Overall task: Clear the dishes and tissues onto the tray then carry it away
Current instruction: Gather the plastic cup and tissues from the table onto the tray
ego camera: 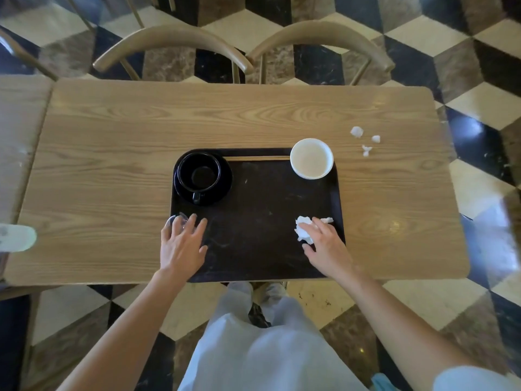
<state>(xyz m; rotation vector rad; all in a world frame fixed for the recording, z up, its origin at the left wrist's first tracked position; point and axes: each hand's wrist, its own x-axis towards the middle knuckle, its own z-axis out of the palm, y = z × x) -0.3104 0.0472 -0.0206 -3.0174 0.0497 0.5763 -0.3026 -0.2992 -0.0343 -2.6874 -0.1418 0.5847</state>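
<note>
A dark tray (262,198) lies on the wooden table (112,142). At its far left a black cup (198,172) stands on a black saucer (222,187). A white bowl (311,158) stands at the tray's far right corner, and chopsticks (256,158) lie along the far rim. A clear glass (175,221) is at the tray's near left edge, and my left hand (183,244) rests spread-fingered against it, thumb apart. My right hand (324,244) holds a crumpled tissue (303,231) down on the tray's right side, between fingers and thumb. Three small tissue bits (366,139) lie on the table, right of the bowl.
Two curved wooden chair backs (174,40) (318,35) stand against the table's far side. A second table (19,131) adjoins on the left, with a pale object (17,237) at its near edge. The floor is chequered marble. My legs are below the near edge.
</note>
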